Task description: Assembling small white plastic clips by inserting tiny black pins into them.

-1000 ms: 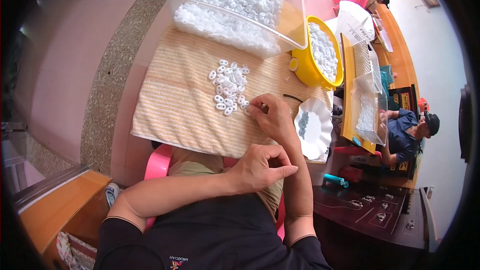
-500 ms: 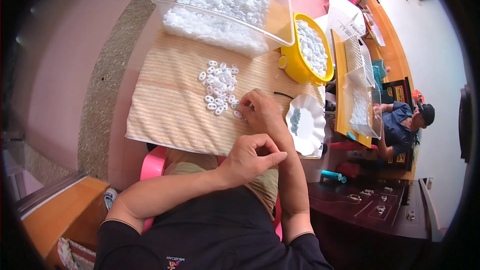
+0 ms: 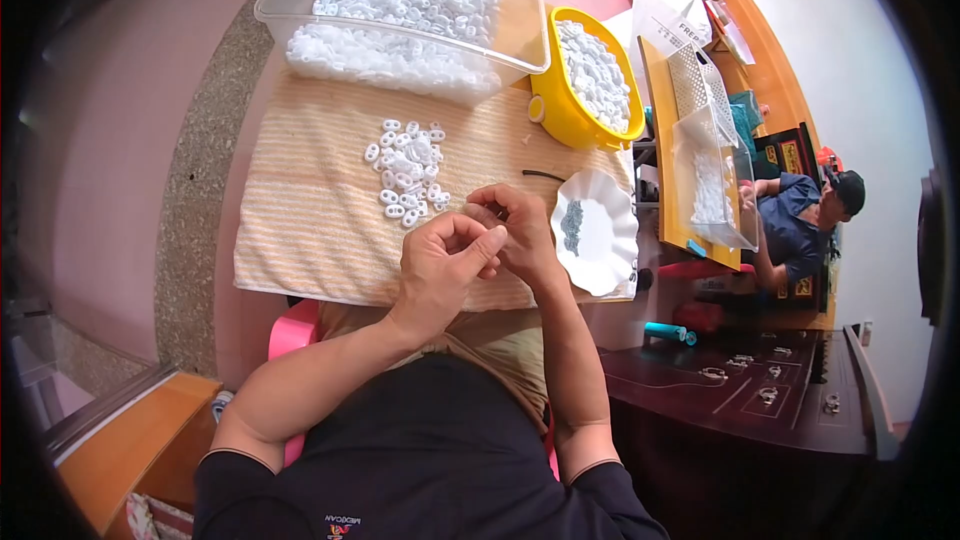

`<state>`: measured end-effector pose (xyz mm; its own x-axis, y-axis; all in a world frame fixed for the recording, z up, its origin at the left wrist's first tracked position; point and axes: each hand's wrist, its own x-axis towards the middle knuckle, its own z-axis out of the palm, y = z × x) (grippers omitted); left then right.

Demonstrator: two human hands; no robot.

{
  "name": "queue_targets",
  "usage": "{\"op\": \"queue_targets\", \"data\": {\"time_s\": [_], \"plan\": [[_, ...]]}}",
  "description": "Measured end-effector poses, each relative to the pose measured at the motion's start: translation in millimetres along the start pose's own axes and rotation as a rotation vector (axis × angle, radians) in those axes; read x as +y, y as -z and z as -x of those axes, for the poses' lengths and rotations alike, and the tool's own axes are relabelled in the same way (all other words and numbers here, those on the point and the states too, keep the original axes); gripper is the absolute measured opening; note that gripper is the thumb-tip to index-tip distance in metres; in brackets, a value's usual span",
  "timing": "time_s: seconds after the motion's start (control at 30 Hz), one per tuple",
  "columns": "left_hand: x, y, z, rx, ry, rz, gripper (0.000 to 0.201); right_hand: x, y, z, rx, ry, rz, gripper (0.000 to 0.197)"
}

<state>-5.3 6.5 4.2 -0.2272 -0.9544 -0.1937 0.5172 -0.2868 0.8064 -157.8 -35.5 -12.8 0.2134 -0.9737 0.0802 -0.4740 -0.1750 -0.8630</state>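
Lying at about eleven o'clock from the person's left hand [image 3: 437, 265], the loose pile of white two-holed pieces [image 3: 404, 174] stretches longest from twelve toward six on the striped towel [image 3: 310, 205]. The right hand [image 3: 519, 228] sits at two o'clock from the left, so the left is nearer the pile. Both hands are curled narrow, their fingertips close together or touching; whether anything is pinched between them cannot be told. At three o'clock from the right hand, just beside it, a white scalloped dish [image 3: 608, 232] bears small grey bits [image 3: 572, 227].
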Motion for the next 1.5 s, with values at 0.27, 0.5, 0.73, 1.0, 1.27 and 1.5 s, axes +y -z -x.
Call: {"op": "queue_targets", "data": {"time_s": [0.27, 0.5, 0.73, 1.0, 1.27, 1.5], "plan": [[-1.5, 2.9, -3.0, 0.057, 0.034, 0.054, 0.015, -4.3, 0.9, -0.4, -0.031, -0.142, -0.114, 0.009], [-2.0, 5.3, -6.4, 0.105, 0.021, 0.126, 0.012, -16.3, 5.2, 8.5, 0.059, -0.180, -0.421, 0.010], [-1.9, 4.1, -5.8, 0.049, 0.054, 0.188, 0.013, -24.1, 8.6, 22.9, 0.095, -0.139, -0.506, 0.014], [1.9, 5.4, -3.8, -0.030, 0.111, 0.237, 0.012, -28.9, 12.7, 31.4, 0.078, -0.085, -0.546, 0.016], [2.2, 3.6, -4.5, -0.118, 0.196, 0.276, 0.016, -21.8, 13.3, 36.8, 0.113, -0.130, -0.566, 0.012], [0.1, 4.4, -5.5, -0.125, 0.199, 0.244, 0.015, -21.3, 7.1, 40.3, 0.152, -0.121, -0.537, 0.018]]}}
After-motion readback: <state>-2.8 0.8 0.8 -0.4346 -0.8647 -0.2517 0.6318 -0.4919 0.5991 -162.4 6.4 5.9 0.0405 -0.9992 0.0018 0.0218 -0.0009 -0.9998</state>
